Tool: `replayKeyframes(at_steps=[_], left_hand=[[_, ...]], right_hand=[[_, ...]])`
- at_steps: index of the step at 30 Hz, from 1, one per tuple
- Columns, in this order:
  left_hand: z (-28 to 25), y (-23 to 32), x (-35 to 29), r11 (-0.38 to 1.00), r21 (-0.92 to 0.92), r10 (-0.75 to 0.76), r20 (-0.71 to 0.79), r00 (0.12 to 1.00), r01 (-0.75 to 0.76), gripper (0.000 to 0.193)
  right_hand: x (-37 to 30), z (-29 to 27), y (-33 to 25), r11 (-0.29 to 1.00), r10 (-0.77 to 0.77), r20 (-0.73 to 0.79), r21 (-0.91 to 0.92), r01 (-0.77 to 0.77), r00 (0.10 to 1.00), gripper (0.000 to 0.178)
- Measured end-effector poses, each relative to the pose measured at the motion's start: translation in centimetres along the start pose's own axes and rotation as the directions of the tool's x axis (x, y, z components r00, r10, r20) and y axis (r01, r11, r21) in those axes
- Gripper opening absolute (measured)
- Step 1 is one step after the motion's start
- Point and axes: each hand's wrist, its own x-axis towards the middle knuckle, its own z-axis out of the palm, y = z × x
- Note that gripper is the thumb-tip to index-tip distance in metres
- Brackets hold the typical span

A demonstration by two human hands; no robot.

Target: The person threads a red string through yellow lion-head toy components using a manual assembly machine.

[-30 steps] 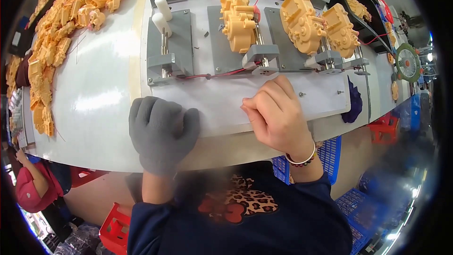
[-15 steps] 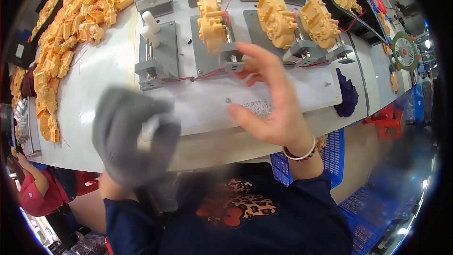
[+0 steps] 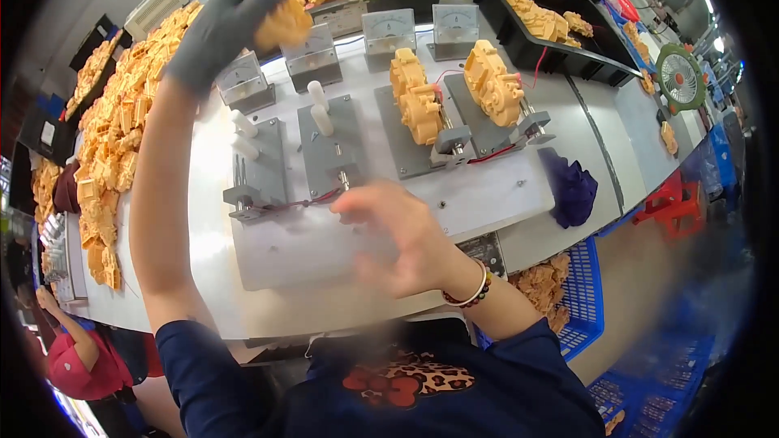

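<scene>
My left hand (image 3: 231,28), in a grey glove, is raised at the back left and closed around a yellow plastic gearbox housing (image 3: 286,24). It hangs above the analog meters, in front of the back tray. My bare right hand (image 3: 398,235) is near the lower end of the second grey fixture (image 3: 331,142), blurred, fingers curved and apart, holding nothing I can see. That fixture and the leftmost fixture (image 3: 264,166) carry only white pegs and metal pins. A yellow housing (image 3: 418,97) sits on the third fixture, and another housing (image 3: 492,85) on the fourth.
Yellow housings form a heap (image 3: 122,122) along the left. Black trays (image 3: 519,53) with more housings stand behind the meters (image 3: 389,36). A dark blue cloth (image 3: 574,195) lies right of the white base board. A blue basket (image 3: 588,308) of parts is below, and a green fan (image 3: 680,77) at right.
My left hand has swung from near my body up to the back left and now holds a housing. The second fixture has lost its housing. My right hand has moved left and nearer me.
</scene>
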Motion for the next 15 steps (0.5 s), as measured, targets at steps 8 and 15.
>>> replayKeyframes(at_steps=[8, 15], left_hand=[[-1.1, -5.5, 6.1, 0.994, -0.039, -0.106, -0.226, 0.968, 0.099, 0.043], [3.1, 5.5, -15.0, 0.819, 0.390, 0.469, -0.034, 0.882, -0.421, 0.021]], right_hand=[[0.0, 0.7, -0.4, 0.992, 0.116, -0.132, 0.065, -0.108, 0.985, 0.062], [-2.0, -6.4, -0.3, 0.826, 0.008, -0.124, -0.559, -0.076, 0.992, 0.015]])
